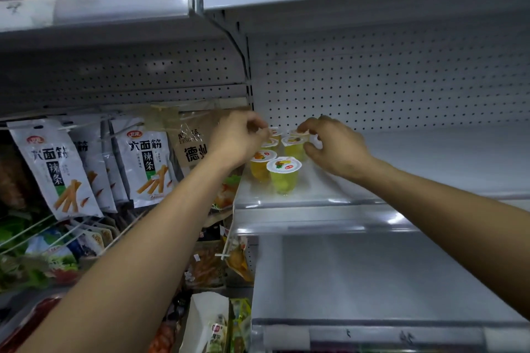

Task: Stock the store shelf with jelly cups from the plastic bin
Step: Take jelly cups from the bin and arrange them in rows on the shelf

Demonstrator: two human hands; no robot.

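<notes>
My left hand (239, 139) covers some jelly cups (284, 166). Its curled fingers are blurry, so I cannot tell if it holds one. My right hand (337, 146) pinches the back cup (299, 132). The cups stand close together on the white shelf (430, 152), next to hanging snack bags (146, 163).

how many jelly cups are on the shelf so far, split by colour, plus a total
orange jelly cups: 1
yellow-green jelly cups: 2
half-hidden jelly cups, colour unclear, at the left hand and right hand: 3
total: 6
</notes>
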